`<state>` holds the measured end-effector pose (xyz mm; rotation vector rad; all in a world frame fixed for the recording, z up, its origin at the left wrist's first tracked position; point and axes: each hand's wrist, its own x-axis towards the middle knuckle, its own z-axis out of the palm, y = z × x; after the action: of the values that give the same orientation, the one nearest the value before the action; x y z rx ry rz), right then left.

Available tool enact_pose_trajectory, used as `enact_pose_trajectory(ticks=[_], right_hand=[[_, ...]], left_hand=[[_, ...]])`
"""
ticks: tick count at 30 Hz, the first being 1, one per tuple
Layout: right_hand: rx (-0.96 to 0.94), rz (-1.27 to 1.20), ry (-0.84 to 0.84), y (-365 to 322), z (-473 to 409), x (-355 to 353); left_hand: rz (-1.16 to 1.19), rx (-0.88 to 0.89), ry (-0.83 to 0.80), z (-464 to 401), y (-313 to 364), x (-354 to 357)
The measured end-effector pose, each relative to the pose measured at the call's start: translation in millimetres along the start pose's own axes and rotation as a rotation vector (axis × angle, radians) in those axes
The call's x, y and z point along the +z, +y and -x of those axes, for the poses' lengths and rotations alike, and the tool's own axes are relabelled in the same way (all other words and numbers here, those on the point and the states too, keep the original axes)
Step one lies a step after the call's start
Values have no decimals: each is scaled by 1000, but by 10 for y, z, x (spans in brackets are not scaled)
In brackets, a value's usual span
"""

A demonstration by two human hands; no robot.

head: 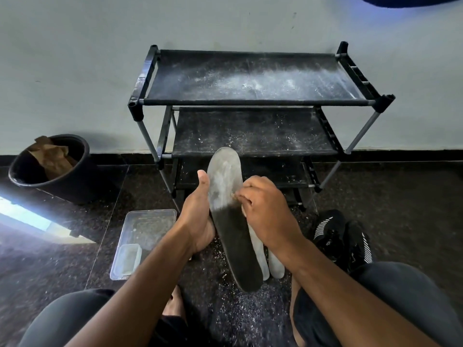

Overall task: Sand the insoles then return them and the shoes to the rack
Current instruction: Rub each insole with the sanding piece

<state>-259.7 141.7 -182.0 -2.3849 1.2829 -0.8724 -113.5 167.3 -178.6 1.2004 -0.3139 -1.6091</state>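
Here, the left hand (198, 219) grasps a long dark foam insole (231, 216) by its edge, thumb pointing to twelve o'clock, toe end greyed with dust. The right hand (265, 209) pinches what may be a small brown scrap of sandpaper (236, 195) against the insole's middle. Two pale insoles (260, 256) lie on the dark speckled floor (400, 196) beneath. Black sneakers with white stripes (343, 239) sit at three o'clock, a dusty black three-shelf rack (250, 78) at twelve, a clear plastic tray (142, 236) at nine.
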Motion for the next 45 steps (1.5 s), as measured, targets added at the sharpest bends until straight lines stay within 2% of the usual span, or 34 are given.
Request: enact_pose_trajectory(ticks=[4,10,15,21,26,32,38,43,45], right_hand=[[-73,-80,-137,-114,101,46],[50,-39,-5,-15,-5,25],[-43,-122,-106,-160,129,128],[53,-58,30,-38,-16,6],[-36,-121,-74,-183,100,89],[64,-108,84,-22,-52,-12],[-60,-116,-13,-179,94,97],[41,-125,64,-82,-26,28],[24,-115,57,-114,4,48]], left_hand=[[-42,19,55,-13,34,-49],[-43,37,59,-39,5,-36],[-16,34,39,-38,16,-43],[-61,82,34,-35,9,-13],[49,52,-62,-20,39,-36],[-16,87,-19,-6,53,17],[50,42,-87,5,49,1],[-21,85,-27,-21,43,5],[-10,73,-35,-11,46,14]])
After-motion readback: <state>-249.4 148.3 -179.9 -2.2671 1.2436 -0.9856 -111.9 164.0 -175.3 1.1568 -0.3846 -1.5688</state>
